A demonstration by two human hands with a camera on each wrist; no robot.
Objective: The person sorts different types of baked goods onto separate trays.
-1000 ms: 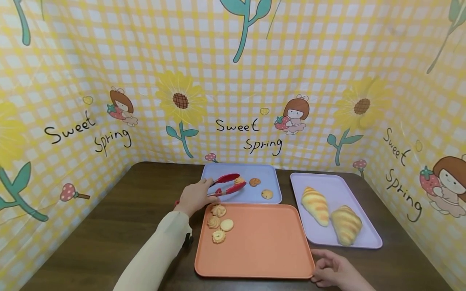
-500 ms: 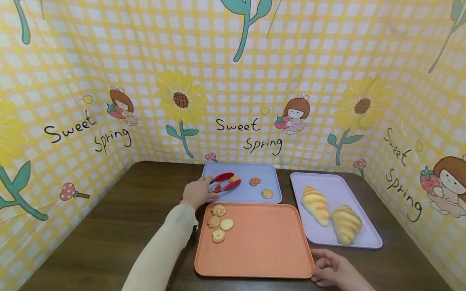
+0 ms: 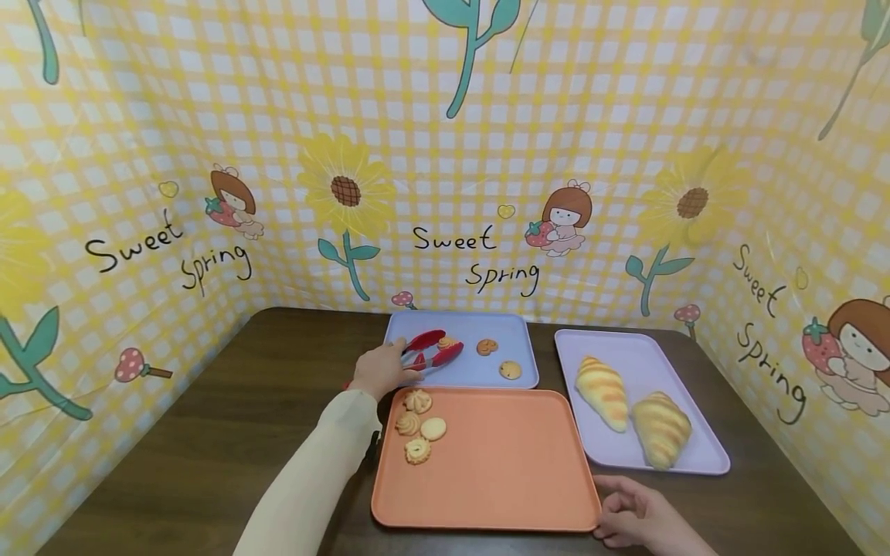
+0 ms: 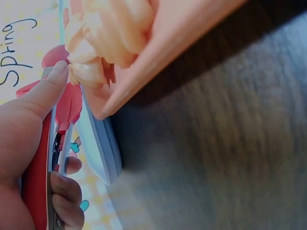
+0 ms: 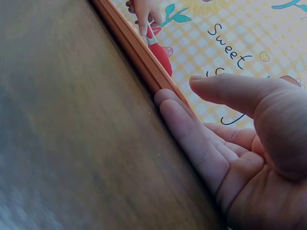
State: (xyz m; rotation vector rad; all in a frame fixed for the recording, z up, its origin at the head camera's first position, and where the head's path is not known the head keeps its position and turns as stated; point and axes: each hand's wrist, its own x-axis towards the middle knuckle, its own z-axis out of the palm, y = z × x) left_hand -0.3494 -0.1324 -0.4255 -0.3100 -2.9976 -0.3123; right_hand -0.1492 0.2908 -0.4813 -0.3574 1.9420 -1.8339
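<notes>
A small cookie (image 3: 446,342) lies on the blue tray (image 3: 511,326), toward its 9 o'clock side, between the parted tips of the red tongs (image 3: 447,355); whether the tips touch it I cannot tell. From its 8 o'clock, the left hand (image 3: 378,371) grasps the tongs by the handles. A brown cookie (image 3: 487,347) sits at its 3 o'clock and a pale cookie (image 3: 511,371) at 4. The step in hand seems to be lining the tips up on the small cookie; the next move calls for an even, gentle squeeze before any lift.

Nearer the person, the orange tray (image 3: 501,463) bears four cookies (image 3: 408,425) at its 10 o'clock. At its 4 o'clock, the right hand (image 3: 636,516) rests its fingers against the rim, thumb clear, grasping nothing. At the orange tray's 2 o'clock, a purple tray (image 3: 636,355) carries two croissant-shaped breads (image 3: 601,392).
</notes>
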